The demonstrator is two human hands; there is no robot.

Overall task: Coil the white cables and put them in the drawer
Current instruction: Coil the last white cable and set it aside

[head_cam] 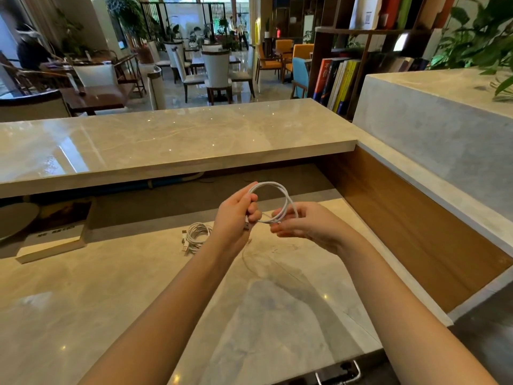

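A white cable [280, 193] forms a loop of a few turns in the air above the marble desk [138, 287]. My left hand [236, 215] pinches the loop's left side, with a plug end poking out below the fingers. My right hand [302, 223] holds the loop's lower right part, the strands running over its fingers. A second white cable [195, 236] lies coiled on the desk just left of my left wrist, its plugs pointing left. A metal drawer handle [340, 375] shows below the desk's front edge.
A raised marble counter [166, 143] runs across behind the desk, with a wood side panel [416, 226] on the right. A book [55, 234] lies at the desk's far left beside a round grey object [16, 218]. Chairs, bookshelves and plants fill the room beyond.
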